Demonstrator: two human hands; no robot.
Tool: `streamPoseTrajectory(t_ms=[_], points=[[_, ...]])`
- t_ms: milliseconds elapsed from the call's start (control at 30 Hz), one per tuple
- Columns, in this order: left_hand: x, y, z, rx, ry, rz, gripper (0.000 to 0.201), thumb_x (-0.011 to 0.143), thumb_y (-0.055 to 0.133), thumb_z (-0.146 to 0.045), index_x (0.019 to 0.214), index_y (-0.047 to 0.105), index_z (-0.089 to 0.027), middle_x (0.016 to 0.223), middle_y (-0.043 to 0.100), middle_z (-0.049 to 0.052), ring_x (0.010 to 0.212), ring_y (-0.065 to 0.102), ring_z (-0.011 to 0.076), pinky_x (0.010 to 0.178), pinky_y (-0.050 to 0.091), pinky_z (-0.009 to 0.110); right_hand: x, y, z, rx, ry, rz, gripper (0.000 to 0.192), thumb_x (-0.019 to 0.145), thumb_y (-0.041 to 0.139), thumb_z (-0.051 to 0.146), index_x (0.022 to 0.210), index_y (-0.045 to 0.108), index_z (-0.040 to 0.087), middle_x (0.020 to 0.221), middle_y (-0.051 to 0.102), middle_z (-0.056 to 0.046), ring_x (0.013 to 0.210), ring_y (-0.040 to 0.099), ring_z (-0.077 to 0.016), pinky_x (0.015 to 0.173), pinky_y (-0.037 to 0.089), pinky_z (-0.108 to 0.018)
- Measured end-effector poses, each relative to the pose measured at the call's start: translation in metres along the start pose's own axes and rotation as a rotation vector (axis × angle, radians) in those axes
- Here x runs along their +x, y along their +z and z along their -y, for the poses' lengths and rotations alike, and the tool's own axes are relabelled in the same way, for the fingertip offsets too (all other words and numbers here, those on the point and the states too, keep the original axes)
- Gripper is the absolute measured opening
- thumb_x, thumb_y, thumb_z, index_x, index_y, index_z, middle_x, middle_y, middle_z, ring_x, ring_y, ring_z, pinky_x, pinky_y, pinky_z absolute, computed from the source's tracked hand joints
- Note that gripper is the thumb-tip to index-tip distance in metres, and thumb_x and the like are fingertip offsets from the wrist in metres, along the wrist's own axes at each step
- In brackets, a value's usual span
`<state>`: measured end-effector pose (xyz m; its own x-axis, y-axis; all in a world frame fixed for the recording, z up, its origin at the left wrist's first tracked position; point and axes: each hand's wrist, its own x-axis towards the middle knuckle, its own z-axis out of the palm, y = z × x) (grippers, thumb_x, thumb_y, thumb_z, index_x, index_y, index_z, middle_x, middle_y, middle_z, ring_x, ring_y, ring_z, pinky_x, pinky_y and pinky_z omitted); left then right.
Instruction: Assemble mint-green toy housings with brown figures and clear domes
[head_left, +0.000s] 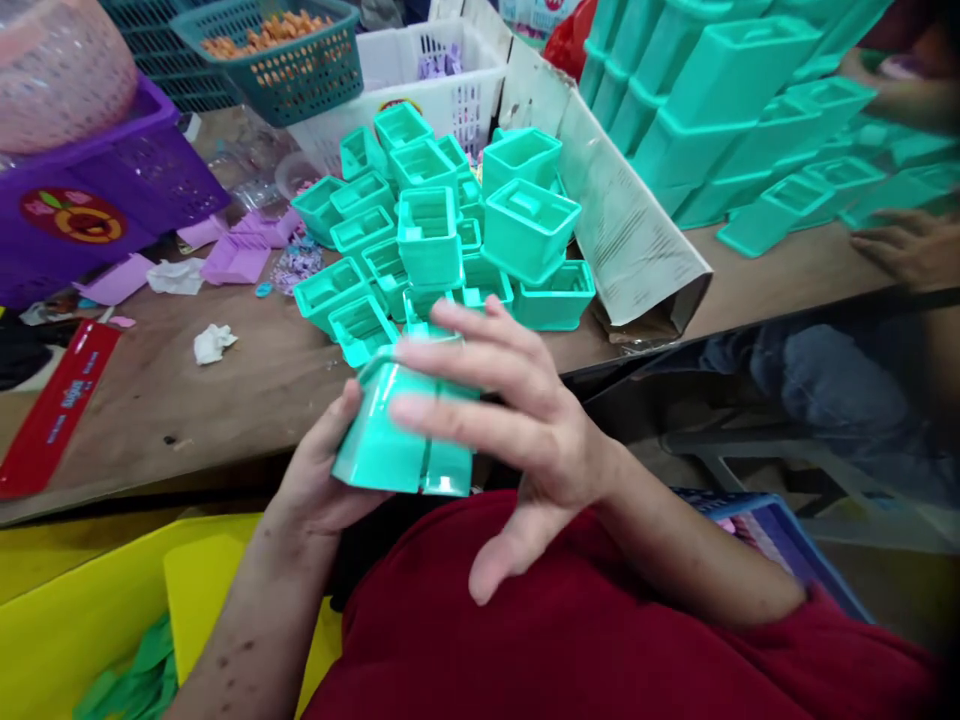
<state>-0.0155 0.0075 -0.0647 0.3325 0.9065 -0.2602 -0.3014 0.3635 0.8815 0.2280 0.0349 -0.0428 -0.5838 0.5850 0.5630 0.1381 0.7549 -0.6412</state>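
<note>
A turquoise plastic box (386, 435) with a dark seam down its side is gripped in my left hand (319, 465), thumb on its left edge and fingers beneath. Over the box's upper right part, my right hand (525, 420) has its fingers spread, slightly blurred; whether the fingertips touch the plastic I cannot tell. Just beyond both hands, a heap of similar hollow turquoise boxes (427, 230) covers part of the wooden table (247, 400), some stacked on others.
A cardboard divider (615, 210) separates the heap from tall turquoise stacks (712, 110). At right is another person's hand (911, 245). A purple crate (112, 190), a white basket (330, 140) and a green basket (300, 75) stand behind. A yellow bin (210, 570) sits below left.
</note>
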Motion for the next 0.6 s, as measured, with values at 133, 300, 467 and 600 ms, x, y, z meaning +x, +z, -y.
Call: streamPoseTrajectory(t_ms=[133,300,467,600], points=[[-0.004,0.013,0.032,-0.139,-0.244,0.103,0.051,0.106,0.051,-0.069,0.139,0.070,-0.036,0.116,0.081,0.005,0.105,0.083,0.0350,0.070,0.070,0.047,-0.002,0.009,-0.013,0.019,-0.143,0.114,0.078,0.070,0.089,0.077,0.137,0.076,0.039,0.144,0.075,0.000,0.139,0.068,-0.0365,0.133,0.040,-0.053],[-0.009,0.024,0.054,-0.335,-0.360,0.066,0.042,0.105,0.058,-0.061,0.136,0.071,-0.036,0.123,0.081,0.006,0.106,0.082,0.0330,0.068,0.071,0.043,-0.008,0.009,-0.013,0.017,-0.149,0.080,0.057,0.087,0.077,0.055,0.137,0.075,0.029,0.137,0.079,-0.006,0.134,0.072,-0.0327,0.129,0.046,-0.050],[-0.013,0.032,0.051,-0.413,-0.417,0.093,0.046,0.101,0.068,-0.063,0.136,0.072,-0.034,0.121,0.082,0.012,0.106,0.083,0.0377,0.073,0.073,0.051,-0.021,0.009,-0.011,0.133,-0.051,0.093,0.047,0.078,0.072,0.052,0.121,0.082,0.034,0.128,0.082,-0.003,0.123,0.078,-0.0360,0.129,0.047,-0.060],[-0.015,0.038,0.049,-0.302,-0.425,0.136,0.049,0.101,0.072,-0.061,0.143,0.069,-0.038,0.125,0.081,0.013,0.105,0.083,0.0389,0.073,0.073,0.053,-0.028,0.009,-0.007,0.154,0.064,0.068,0.047,0.075,0.071,0.057,0.115,0.085,0.035,0.126,0.082,-0.003,0.121,0.078,-0.0378,0.126,0.051,-0.058]])
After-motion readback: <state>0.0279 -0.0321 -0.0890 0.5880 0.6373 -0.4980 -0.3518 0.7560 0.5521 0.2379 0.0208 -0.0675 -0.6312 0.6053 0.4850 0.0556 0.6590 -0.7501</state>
